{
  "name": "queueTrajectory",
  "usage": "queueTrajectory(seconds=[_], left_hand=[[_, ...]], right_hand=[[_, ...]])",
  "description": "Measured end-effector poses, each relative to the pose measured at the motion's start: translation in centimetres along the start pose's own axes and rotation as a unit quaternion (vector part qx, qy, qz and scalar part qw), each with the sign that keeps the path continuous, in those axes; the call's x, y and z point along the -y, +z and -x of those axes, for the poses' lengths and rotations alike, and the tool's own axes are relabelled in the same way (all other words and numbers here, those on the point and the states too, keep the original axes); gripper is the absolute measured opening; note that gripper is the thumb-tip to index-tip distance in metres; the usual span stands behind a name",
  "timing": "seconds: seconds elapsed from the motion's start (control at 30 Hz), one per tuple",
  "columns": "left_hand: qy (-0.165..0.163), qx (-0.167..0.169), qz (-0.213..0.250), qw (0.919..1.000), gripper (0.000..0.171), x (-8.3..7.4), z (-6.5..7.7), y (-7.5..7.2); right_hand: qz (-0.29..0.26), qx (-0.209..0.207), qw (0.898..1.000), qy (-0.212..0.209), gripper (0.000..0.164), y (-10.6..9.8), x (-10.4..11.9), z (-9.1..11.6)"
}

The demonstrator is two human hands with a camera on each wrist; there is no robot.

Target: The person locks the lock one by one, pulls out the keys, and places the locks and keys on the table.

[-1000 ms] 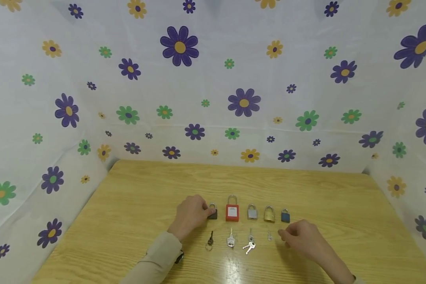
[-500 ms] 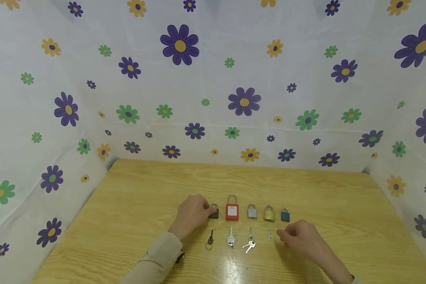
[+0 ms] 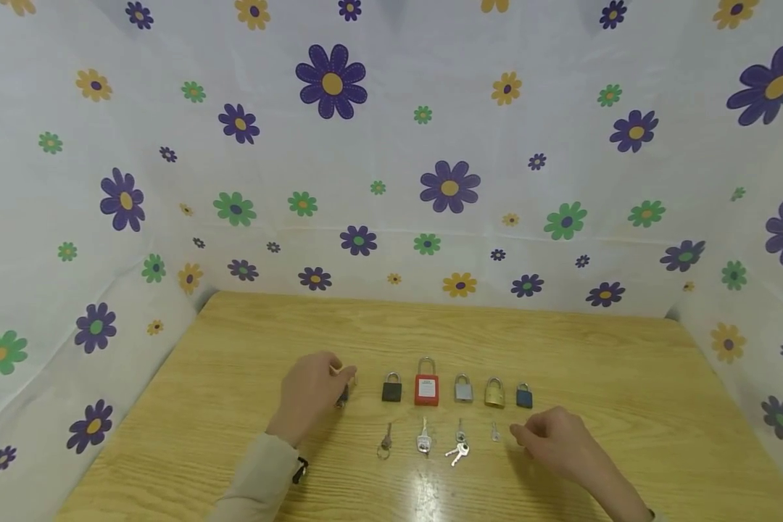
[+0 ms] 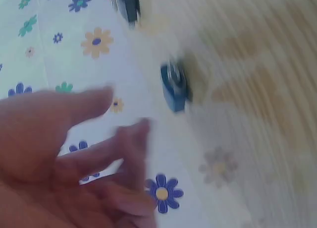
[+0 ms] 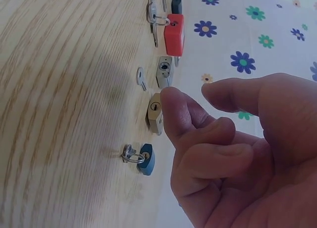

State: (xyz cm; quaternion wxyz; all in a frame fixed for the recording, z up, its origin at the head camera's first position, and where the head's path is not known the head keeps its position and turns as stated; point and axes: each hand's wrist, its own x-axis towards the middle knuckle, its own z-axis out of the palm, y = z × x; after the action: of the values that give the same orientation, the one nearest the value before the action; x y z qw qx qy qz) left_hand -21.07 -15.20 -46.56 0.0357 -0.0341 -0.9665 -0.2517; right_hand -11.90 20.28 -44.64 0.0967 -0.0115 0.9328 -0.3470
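Note:
My left hand (image 3: pixel 309 395) is at the left end of a row of padlocks, beside a small dark padlock (image 3: pixel 342 396) that it partly hides. In the left wrist view that padlock (image 4: pixel 174 89) looks dark blue and stands apart from the fingers. Thumb and fingertips have a gap between them and hold nothing. Along the row are a black padlock (image 3: pixel 391 389), a red padlock (image 3: pixel 427 389), a silver padlock (image 3: pixel 463 391), a brass padlock (image 3: pixel 494 394) and a blue padlock (image 3: pixel 525 396). My right hand (image 3: pixel 557 442) hovers below the blue one, loosely curled and holding nothing.
In front of the padlocks lie a key with a ring (image 3: pixel 385 442), a large silver key (image 3: pixel 424 437), more small keys (image 3: pixel 458 453) and a tiny key (image 3: pixel 495 433). The right wrist view shows a ringed key (image 5: pixel 130 154) by the blue padlock. Flowered cloth surrounds the wooden table (image 3: pixel 267 326).
My left hand has let go of the black padlock after sliding it slightly right, and moved left to the dark padlock at the row's end. The right hand has stayed almost still.

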Motion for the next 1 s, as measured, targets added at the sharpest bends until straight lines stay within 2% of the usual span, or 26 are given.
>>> queueTrajectory(seconds=[0.17,0.27,0.4,0.5,0.67,0.83,1.0], left_hand=[[-0.015,0.05,-0.036,0.998,0.045,1.2,0.6,-0.1],[-0.013,0.057,-0.041,0.9974,0.038,1.5,0.8,0.3],[-0.011,0.046,-0.044,0.9979,0.03,1.2,0.9,0.6],[-0.012,0.049,-0.031,0.9982,0.023,0.8,0.9,0.5],[-0.013,0.059,0.004,0.9982,0.031,0.5,0.9,0.3],[0.012,0.056,0.023,0.9981,0.033,0.8,0.9,0.3],[0.01,0.058,0.045,0.9972,0.019,1.0,0.9,0.3]], right_hand=[[0.0,-0.002,1.0,0.01,0.027,0.2,-0.2,0.0],[0.001,0.0,1.0,0.005,0.028,0.3,-0.3,0.0],[-0.001,0.002,1.0,0.0,0.029,0.4,-0.5,0.0],[-0.006,0.004,1.0,-0.009,0.029,0.5,-0.6,0.0],[-0.015,0.012,0.999,-0.026,0.031,0.5,-0.7,0.2],[-0.013,0.013,0.999,-0.03,0.032,0.4,-0.7,0.3],[-0.014,0.013,1.0,-0.024,0.032,0.5,-0.6,0.3]])
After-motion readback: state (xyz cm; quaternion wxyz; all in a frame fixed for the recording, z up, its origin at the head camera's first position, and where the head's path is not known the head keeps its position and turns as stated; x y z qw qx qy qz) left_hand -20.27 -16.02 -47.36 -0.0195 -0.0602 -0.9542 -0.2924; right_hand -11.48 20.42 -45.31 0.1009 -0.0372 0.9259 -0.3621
